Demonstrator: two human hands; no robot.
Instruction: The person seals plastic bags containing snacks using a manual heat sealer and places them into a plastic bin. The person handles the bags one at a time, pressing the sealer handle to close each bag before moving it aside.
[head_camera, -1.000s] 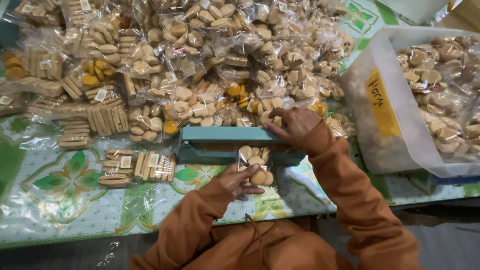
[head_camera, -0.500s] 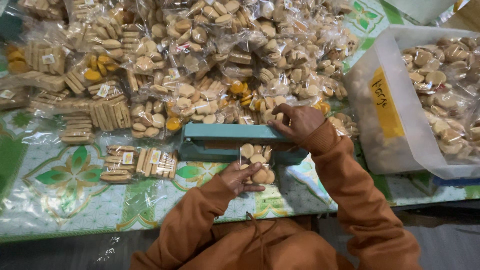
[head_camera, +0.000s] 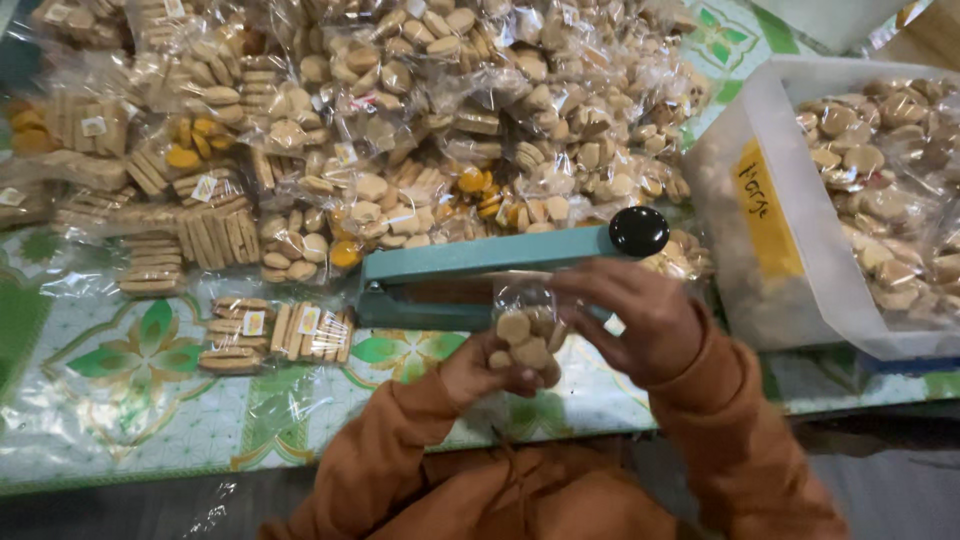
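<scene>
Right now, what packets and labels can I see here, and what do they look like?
Small clear biscuit bag: held by both hands, front centre.
Heap of clear biscuit packets: behind the teal sealer, tan and orange.
Yellow label: upright strip on the white tub, right.

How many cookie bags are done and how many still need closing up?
Done: a big heap of packed cookie bags covers the table behind the teal sealer. In hand: the left hand and right hand hold one small clear bag of round cookies in front of the sealer, whose arm is raised. Left: the white bin on the right holds more cookies in plastic; whether they are sealed I cannot tell.
</scene>
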